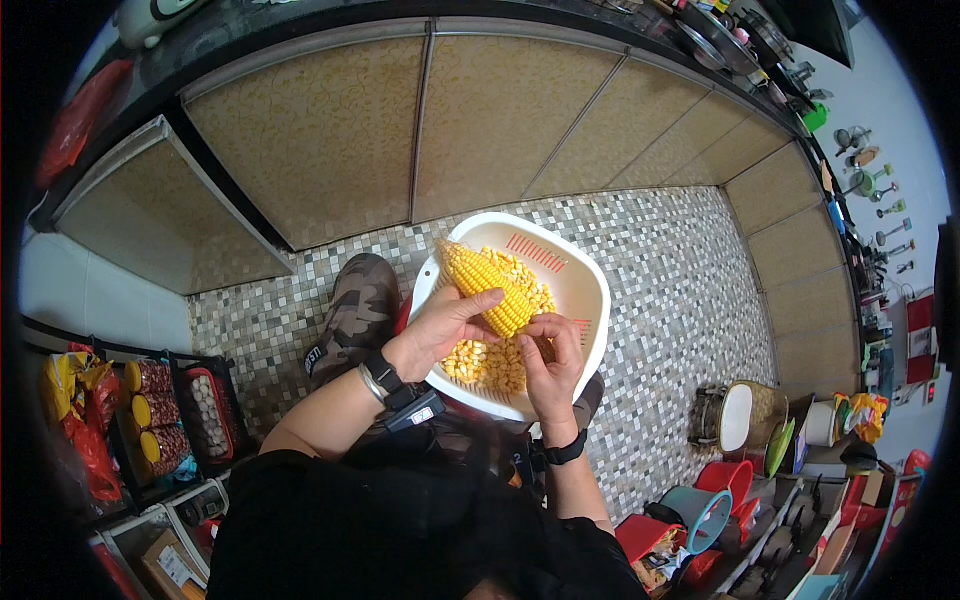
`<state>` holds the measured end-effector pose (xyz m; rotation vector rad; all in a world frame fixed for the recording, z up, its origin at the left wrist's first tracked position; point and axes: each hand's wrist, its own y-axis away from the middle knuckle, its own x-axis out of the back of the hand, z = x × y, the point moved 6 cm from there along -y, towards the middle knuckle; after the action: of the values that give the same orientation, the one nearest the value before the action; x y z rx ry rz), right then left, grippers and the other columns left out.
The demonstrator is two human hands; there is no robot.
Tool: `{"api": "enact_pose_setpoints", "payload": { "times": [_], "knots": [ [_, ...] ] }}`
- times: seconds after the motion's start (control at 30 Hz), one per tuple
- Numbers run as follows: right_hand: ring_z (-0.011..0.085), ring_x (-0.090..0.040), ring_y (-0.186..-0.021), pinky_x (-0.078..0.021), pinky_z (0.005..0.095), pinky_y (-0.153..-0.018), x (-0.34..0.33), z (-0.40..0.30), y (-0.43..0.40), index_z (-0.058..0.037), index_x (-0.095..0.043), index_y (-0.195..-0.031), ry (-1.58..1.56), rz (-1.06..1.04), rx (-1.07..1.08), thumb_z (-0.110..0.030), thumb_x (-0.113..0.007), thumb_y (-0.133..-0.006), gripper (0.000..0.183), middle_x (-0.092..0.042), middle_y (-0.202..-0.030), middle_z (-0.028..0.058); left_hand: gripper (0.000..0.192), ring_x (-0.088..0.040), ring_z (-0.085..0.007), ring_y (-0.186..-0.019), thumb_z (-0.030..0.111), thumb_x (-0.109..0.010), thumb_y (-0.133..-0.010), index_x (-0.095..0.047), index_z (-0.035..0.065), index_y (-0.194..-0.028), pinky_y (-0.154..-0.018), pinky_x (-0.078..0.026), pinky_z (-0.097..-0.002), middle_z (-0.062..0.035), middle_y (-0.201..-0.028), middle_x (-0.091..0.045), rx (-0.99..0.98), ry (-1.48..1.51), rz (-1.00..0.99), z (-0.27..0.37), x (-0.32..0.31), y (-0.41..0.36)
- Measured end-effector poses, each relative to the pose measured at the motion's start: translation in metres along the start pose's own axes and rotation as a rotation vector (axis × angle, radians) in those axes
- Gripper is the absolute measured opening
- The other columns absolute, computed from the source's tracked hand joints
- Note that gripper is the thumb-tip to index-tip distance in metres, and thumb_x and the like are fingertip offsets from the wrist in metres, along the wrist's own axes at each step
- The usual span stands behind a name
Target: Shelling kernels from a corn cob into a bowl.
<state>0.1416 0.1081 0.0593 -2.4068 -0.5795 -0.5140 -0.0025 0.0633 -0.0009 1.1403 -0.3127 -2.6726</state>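
My left hand (442,326) is wrapped round a yellow corn cob (480,281), its thumb lying along the kernels. Dry silk hangs at the cob's upper left end. At the lower right end, the bent thumb and fingers of my right hand (555,352) pinch at the last rows of kernels; whether a loose kernel is between them is hidden. Both hands are over a white plastic colander basket (596,292) at my lap, with red showing through its slots. Loose corn kernels (465,364) cover part of its bottom, more of them behind the cob.
Cabinet doors (510,112) run along the front, one door (165,217) ajar at left. Mosaic tile floor (660,300) surrounds my legs. Lidded jars (154,409) and a red basket (210,412) stand on a left rack. Buckets, including a blue one (709,517), are at lower right.
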Motion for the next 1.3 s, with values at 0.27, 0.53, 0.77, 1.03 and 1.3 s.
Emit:
{"api": "enact_pose_setpoints", "payload": {
  "times": [0.27,0.53,0.77,1.03,1.3],
  "knots": [
    [0.0184,-0.054,-0.089,-0.0423,0.0288,-0.081,0.007,0.026,0.004,-0.0016,-0.055,-0.092,-0.209,0.192,-0.256,-0.007,-0.062,-0.082,0.014,-0.057,-0.092,0.0065,0.04,-0.062,-0.021,-0.092,0.02,-0.061,-0.086,-0.047,0.001,-0.119,-0.069,-0.056,-0.0347,-0.0114,-0.108,-0.059,0.005,0.021,0.008,0.0,-0.001,-0.001],
    [0.0073,-0.051,-0.082,-0.0428,0.021,-0.074,-0.011,0.032,0.009,-0.0028,-0.051,-0.096,-0.375,-0.084,-0.416,-0.008,-0.062,-0.084,0.017,-0.053,-0.093,0.001,0.039,-0.062,-0.0189,-0.094,0.016,-0.062,-0.083,-0.051,0.0015,-0.117,-0.072,-0.054,-0.0329,-0.0102,-0.108,-0.061,0.006,0.0,-0.015,0.0,-0.002,0.001],
    [0.006,-0.049,-0.077,-0.0401,0.0192,-0.069,-0.01,0.036,0.008,-0.0032,-0.05,-0.093,-0.426,-0.11,-0.412,-0.004,-0.056,-0.084,0.011,-0.051,-0.087,-0.0006,0.045,-0.06,-0.0215,-0.099,0.014,-0.061,-0.083,-0.045,-0.0001,-0.122,-0.078,-0.053,-0.0376,-0.0118,-0.113,-0.057,0.031,-0.034,-0.042,0.0,-0.003,0.001],
    [0.0067,-0.049,-0.078,-0.0413,0.02,-0.071,-0.01,0.032,0.01,-0.0028,-0.052,-0.093,-0.34,-0.101,-0.39,-0.004,-0.06,-0.083,0.013,-0.051,-0.088,-0.0005,0.041,-0.062,-0.019,-0.095,0.017,-0.063,-0.083,-0.05,0.0011,-0.119,-0.074,-0.054,-0.0346,-0.0101,-0.108,-0.061,0.006,-0.003,-0.011,-0.001,-0.002,0.002],
    [0.009,-0.051,-0.084,-0.0423,0.0219,-0.076,-0.008,0.029,0.008,-0.0025,-0.052,-0.091,-0.272,-0.073,-0.251,-0.003,-0.06,-0.084,0.01,-0.053,-0.093,0.0027,0.045,-0.06,-0.0216,-0.097,0.017,-0.061,-0.084,-0.044,0.0007,-0.122,-0.074,-0.055,-0.0367,-0.0121,-0.112,-0.058,0.01,0.003,-0.031,-0.001,-0.001,0.001]
  ]
}}
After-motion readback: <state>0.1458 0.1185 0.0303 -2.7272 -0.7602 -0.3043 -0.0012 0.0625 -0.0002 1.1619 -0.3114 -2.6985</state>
